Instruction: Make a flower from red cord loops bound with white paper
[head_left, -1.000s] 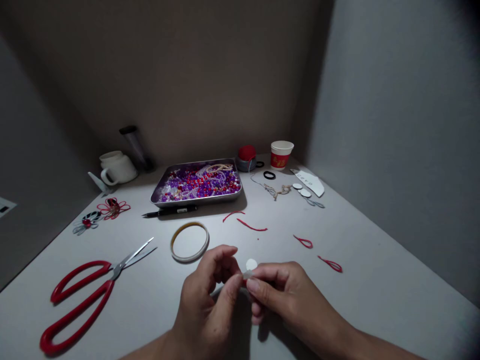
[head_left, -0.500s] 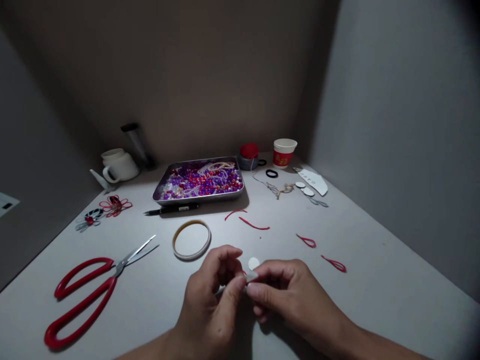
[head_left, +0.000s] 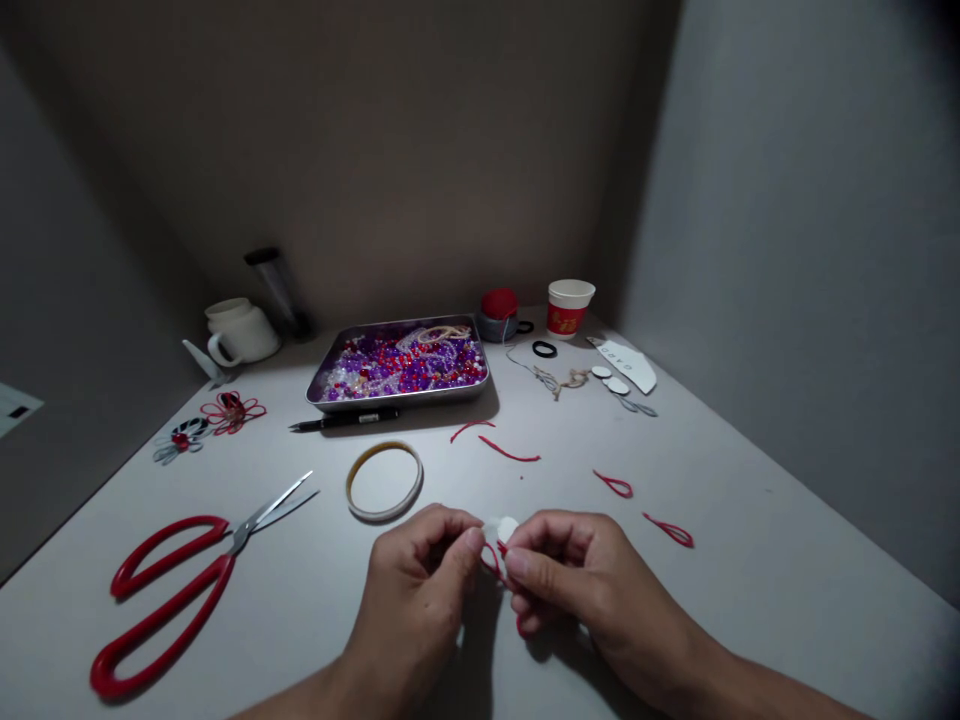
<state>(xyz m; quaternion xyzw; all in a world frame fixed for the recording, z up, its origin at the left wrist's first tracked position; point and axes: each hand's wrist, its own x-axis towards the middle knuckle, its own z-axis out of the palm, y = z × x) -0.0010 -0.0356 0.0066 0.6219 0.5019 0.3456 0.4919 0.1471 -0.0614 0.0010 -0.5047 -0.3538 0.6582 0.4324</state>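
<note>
My left hand (head_left: 420, 590) and my right hand (head_left: 577, 580) meet fingertip to fingertip low over the grey table (head_left: 750, 560). Between them they pinch a small white disc (head_left: 504, 528) with a thin red cord loop (head_left: 493, 562) hanging from it. Thumb and forefinger of each hand close on this piece. More red cord shows under my right fingers. A tape ring (head_left: 384, 480) lies just beyond my left hand.
Red-handled scissors (head_left: 172, 590) lie at the left. A metal tray of purple and red beads (head_left: 397, 365), a black pen (head_left: 345, 420), red cord pieces (head_left: 510, 452), a white mug (head_left: 240, 333), a paper cup (head_left: 568, 306) and finished cord flowers (head_left: 229, 412) stand farther back.
My hands have drawn closer together and a little forward. The red cord loop now shows between the fingertips under the white disc.
</note>
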